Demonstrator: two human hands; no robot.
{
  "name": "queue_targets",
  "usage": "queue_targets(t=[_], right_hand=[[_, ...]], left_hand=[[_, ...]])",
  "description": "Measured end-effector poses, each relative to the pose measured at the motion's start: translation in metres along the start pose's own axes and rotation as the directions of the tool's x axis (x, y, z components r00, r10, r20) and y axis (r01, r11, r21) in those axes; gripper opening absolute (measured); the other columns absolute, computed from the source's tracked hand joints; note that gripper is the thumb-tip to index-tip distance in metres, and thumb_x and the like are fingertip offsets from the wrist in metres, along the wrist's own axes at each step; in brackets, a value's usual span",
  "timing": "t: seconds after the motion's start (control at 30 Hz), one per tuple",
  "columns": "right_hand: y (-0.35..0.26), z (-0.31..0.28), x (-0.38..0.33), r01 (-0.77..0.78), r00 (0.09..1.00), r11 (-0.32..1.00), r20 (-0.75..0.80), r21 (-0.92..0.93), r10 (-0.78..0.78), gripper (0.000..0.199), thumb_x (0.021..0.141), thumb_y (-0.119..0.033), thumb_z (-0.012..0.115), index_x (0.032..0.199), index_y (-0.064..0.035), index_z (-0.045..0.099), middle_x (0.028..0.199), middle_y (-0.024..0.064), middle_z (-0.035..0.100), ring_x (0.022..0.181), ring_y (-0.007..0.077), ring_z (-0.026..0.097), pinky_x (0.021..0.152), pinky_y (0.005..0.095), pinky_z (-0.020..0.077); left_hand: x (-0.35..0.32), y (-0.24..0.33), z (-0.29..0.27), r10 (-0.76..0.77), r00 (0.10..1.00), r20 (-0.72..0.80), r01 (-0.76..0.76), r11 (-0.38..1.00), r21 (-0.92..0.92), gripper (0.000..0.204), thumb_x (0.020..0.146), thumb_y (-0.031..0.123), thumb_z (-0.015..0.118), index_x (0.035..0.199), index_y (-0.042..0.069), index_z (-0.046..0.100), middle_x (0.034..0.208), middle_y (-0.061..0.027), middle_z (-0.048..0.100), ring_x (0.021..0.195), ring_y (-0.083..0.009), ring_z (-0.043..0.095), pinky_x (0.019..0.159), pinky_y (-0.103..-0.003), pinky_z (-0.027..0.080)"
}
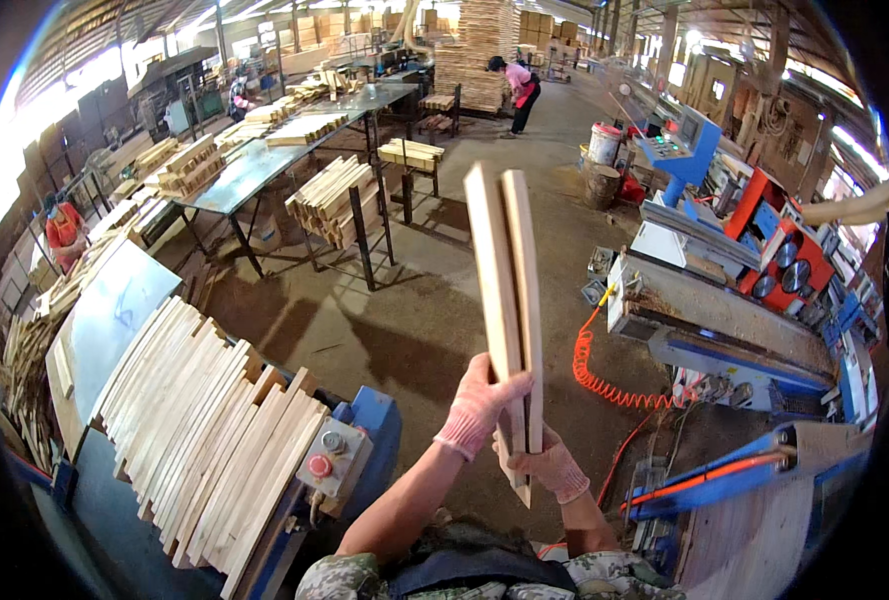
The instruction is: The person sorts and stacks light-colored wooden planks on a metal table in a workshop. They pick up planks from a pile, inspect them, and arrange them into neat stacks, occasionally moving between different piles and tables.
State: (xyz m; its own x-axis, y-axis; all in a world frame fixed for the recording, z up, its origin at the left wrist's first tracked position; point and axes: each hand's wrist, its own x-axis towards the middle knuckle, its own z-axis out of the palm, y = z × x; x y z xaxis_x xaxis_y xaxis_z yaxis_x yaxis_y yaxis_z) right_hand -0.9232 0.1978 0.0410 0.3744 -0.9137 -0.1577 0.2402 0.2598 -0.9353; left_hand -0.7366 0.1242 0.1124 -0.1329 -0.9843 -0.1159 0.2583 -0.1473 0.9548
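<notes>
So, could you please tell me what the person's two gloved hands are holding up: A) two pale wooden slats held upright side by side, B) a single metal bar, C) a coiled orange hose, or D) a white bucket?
A: the left hand and right hand both grip the lower ends of two pale wooden slats, which stand upright side by side.

I wear knitted work gloves on both hands, pale pink with a speckled weave. The glove on my left hand ends in a ribbed cuff at the wrist, and the one on my right hand has the same ribbed band. My forearms are bare above the cuffs. At six o'clock, camouflage-patterned short sleeves in green, tan and grey cover my shoulders, with a dark blue-grey apron bib between them.
</notes>
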Motion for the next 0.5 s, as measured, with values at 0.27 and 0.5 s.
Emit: queue_targets(t=[0.27, 0.5], right_hand=[[0.012, -0.075, 0.075, -0.075, 0.993, 0.995, 0.088, -0.070, 0.081, 0.080, 0.078, -0.013, 0.096, 0.148, -0.0055, 0.058, 0.123, 0.0079, 0.074, 0.110, 0.0193, 0.072, 0.094, 0.0385, 0.0609], [-0.020, -0.129, 0.195, -0.199, 0.952, 0.980, 0.231, -0.022, 0.199, 0.093, 0.077, 0.000, 0.092, 0.159, -0.0064, 0.048, 0.123, 0.0062, 0.071, 0.111, 0.0185, 0.070, 0.094, 0.0366, 0.0607]], left_hand=[[0.197, 0.079, -0.026, 0.154, 0.965, -0.214, -0.214, 0.932, -0.294, 0.078, 0.087, 0.052, 0.085, 0.132, -0.008, 0.063, 0.114, -0.0194, 0.071, 0.105, -0.0267, 0.067, 0.096, -0.043, 0.054], [0.333, 0.106, -0.105, 0.094, 0.958, -0.271, -0.171, 0.946, -0.276, 0.067, 0.086, 0.057, 0.084, 0.127, 0.006, 0.070, 0.107, -0.0064, 0.072, 0.092, -0.0159, 0.067, 0.076, -0.034, 0.055]])
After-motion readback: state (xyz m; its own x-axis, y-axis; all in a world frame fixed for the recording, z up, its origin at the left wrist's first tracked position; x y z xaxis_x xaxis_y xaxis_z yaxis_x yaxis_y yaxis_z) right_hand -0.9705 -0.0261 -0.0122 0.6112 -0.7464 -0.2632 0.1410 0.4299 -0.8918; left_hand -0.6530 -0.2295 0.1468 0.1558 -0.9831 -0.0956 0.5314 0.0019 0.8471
